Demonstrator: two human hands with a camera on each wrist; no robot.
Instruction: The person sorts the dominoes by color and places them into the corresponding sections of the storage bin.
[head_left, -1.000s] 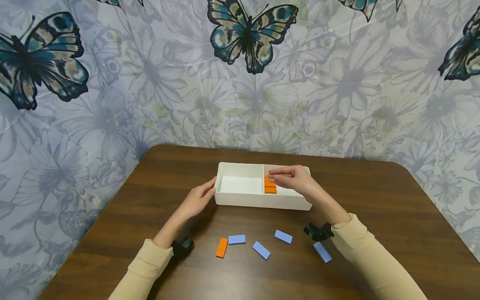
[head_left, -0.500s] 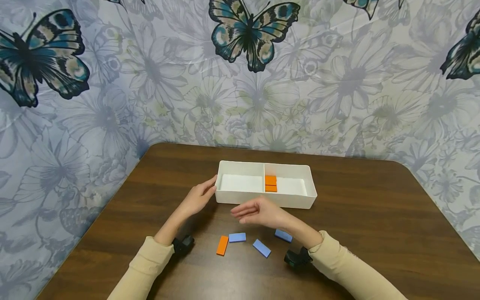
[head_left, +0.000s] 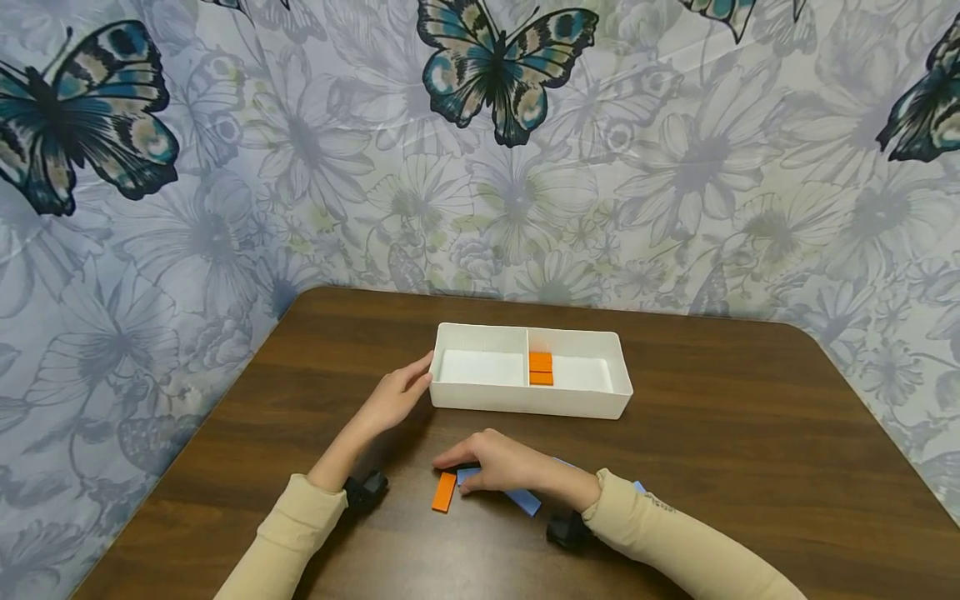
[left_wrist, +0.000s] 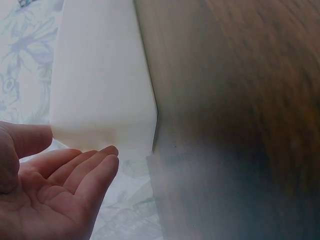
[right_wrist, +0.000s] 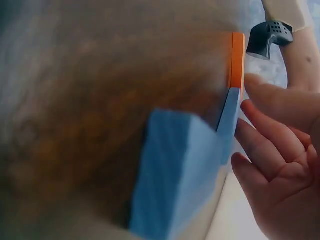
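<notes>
A white two-compartment box (head_left: 525, 402) (left_wrist: 100, 75) stands mid-table. Two orange blocks (head_left: 540, 367) lie in its right compartment against the divider; the left compartment looks bare. My left hand (head_left: 397, 396) (left_wrist: 60, 190) is open, fingertips at the box's left end. My right hand (head_left: 491, 465) (right_wrist: 280, 165) hovers low over the loose blocks with relaxed fingers, its fingertips by a blue block (head_left: 467, 475) (right_wrist: 229, 117) and the loose orange block (head_left: 444, 492) (right_wrist: 237, 57). It holds nothing that I can see. Another blue block (head_left: 527, 502) (right_wrist: 180, 175) lies under the wrist.
The brown wooden table (head_left: 750, 433) has rounded far corners and meets a butterfly-patterned wall covering (head_left: 495, 167) behind. A blue block's corner (head_left: 638, 486) shows behind my right sleeve. Black wrist cameras (head_left: 365, 492) sit on both forearms.
My right hand left the box's right compartment, swung back toward me and to the left, and came down over the loose blocks. The left hand and the box stayed put.
</notes>
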